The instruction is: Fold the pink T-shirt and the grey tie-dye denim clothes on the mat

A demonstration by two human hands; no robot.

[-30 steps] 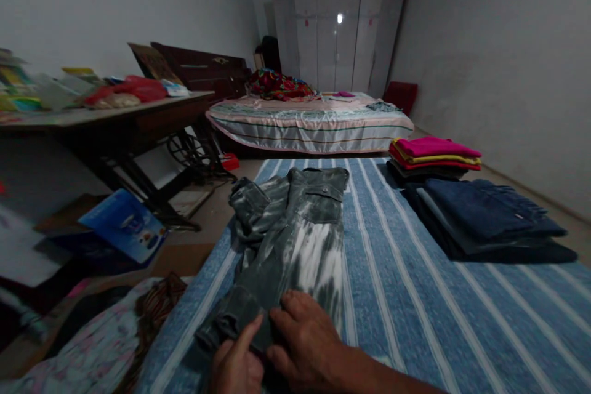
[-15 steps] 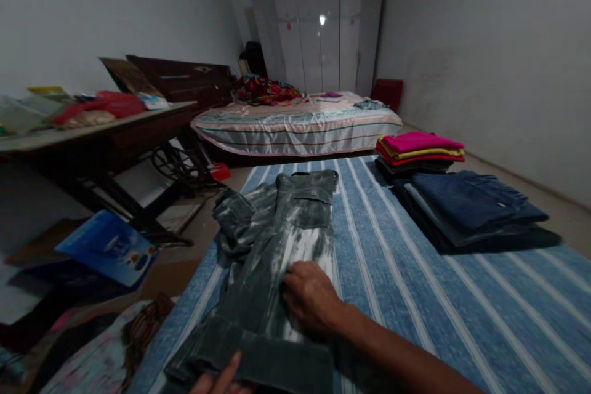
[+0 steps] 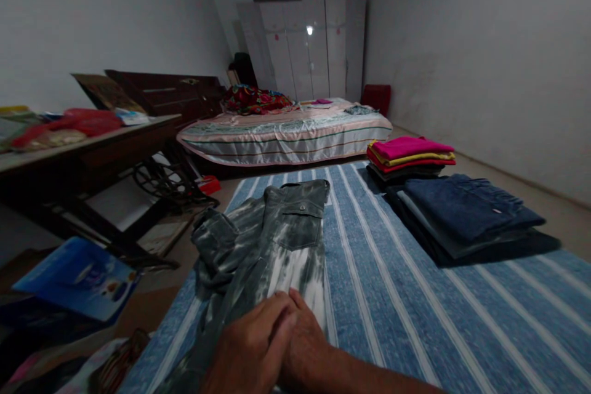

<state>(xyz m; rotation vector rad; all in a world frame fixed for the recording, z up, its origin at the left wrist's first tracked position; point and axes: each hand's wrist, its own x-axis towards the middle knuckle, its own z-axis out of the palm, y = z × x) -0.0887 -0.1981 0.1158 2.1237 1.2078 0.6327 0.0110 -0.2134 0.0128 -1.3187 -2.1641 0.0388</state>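
A grey denim shirt point(image 3: 295, 228) with white streaks lies lengthwise on the striped blue cloth, its buttoned chest pocket facing up and a sleeve point(image 3: 215, 237) bunched on the left. My left hand point(image 3: 252, 345) is over the lower part of the shirt, fingers bent and closed. Right up against it, my right hand point(image 3: 305, 345) is also closed, at the white-streaked edge of the shirt. The two hands touch and partly overlap, so most fingertips and the fabric in them are hidden. The shirt's lower end is hidden by the hands and the frame edge.
Folded jeans point(image 3: 466, 209) are stacked on the right of the striped cloth point(image 3: 364, 271). Behind them stands a pile of folded colourful clothes point(image 3: 410, 151). A sewing-machine table point(image 3: 92, 141) and a blue box point(image 3: 80, 280) are at left. A bed point(image 3: 286, 138) stands beyond.
My left hand has come up from the shirt's lower end to meet my right hand. My right hand has shifted slightly towards me. The camera view has tilted up a little.
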